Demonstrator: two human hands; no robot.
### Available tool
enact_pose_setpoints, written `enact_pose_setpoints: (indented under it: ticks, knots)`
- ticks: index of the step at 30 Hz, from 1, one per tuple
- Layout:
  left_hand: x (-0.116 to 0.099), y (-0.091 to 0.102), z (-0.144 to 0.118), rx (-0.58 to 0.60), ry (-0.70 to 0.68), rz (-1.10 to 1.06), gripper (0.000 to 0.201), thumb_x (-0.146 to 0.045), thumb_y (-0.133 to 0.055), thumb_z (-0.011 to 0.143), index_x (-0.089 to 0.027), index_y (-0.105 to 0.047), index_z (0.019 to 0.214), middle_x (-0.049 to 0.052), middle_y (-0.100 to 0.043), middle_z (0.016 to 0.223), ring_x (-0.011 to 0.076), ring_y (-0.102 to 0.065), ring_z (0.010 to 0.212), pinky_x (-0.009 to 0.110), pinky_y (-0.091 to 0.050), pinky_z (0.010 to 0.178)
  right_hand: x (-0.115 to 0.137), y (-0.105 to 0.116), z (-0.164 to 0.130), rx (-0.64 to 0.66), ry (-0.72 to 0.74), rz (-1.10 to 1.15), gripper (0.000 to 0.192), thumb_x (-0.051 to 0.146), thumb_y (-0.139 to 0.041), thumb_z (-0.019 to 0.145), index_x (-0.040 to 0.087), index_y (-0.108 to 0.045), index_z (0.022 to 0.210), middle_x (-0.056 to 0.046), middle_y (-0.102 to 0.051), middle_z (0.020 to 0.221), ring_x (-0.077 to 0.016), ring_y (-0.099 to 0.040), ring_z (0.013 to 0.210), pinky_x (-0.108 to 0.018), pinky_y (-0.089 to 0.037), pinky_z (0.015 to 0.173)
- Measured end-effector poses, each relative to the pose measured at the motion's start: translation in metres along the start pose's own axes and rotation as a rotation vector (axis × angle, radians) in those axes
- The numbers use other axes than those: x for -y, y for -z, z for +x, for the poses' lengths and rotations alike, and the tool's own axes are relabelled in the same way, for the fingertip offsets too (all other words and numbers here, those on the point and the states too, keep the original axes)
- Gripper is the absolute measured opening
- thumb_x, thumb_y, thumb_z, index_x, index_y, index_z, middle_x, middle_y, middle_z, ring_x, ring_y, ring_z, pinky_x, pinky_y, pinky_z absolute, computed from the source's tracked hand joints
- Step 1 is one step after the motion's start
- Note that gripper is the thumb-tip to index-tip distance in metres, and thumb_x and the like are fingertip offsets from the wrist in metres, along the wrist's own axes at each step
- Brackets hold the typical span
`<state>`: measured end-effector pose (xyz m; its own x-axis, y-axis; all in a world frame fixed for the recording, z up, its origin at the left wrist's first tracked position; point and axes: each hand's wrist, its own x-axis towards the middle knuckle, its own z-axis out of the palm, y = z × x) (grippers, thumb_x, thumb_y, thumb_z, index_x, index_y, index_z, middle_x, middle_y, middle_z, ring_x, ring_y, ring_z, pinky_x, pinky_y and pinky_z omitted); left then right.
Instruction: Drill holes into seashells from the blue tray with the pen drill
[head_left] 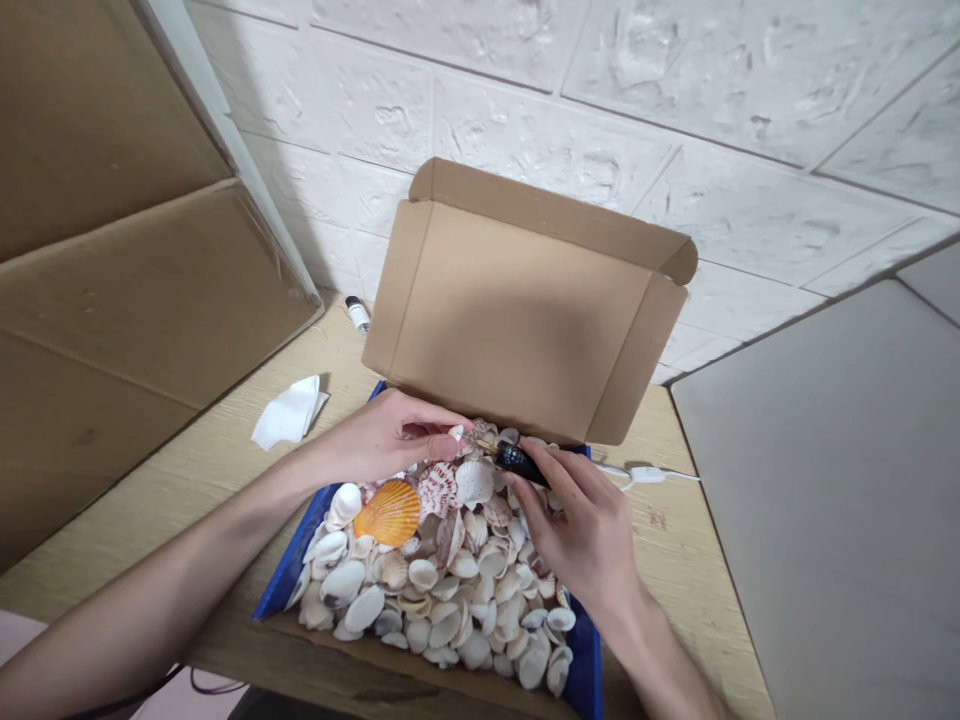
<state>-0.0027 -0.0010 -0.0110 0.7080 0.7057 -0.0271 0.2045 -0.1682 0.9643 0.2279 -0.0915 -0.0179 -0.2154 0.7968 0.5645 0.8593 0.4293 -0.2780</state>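
A small shell (456,432) is held above the far part of the box (281,575), at 12 o'clock of the shell pile (457,600). It is gripped in the narrowed fingers of the left hand (394,435). A black tool (517,461) is held at 4 o'clock of the shell, enclosed by the fingers of the right hand (581,508); its tip is pointed at the shell, and contact cannot be told. An orange shell (387,513) is located at 7 o'clock. The lid (525,300) is raised toward 12 o'clock. On the table (217,470), paper (291,412) is placed at 10 o'clock of the box, a bottle (357,314) at 11. A white cable (645,474) is seen at 2 o'clock of the right hand.
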Motion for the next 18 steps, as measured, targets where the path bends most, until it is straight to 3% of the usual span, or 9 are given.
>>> enact_pose_setpoints:
  ticks: [18]
  knots:
    - [-0.0017,0.0005,-0.0003,0.013,0.036,-0.005,0.034,-0.037,-0.06,0.091,-0.012,-0.072,0.11,0.009,-0.074,0.096,0.016,-0.065,0.08,0.023,-0.051,0.068,0.0002,0.0003,-0.0004,0.013,-0.005,0.001,0.028,0.027,-0.062,0.088,0.015,-0.065,0.113,-0.011,-0.073,0.096,-0.0195,-0.069,0.082,-0.032,-0.057,0.072]
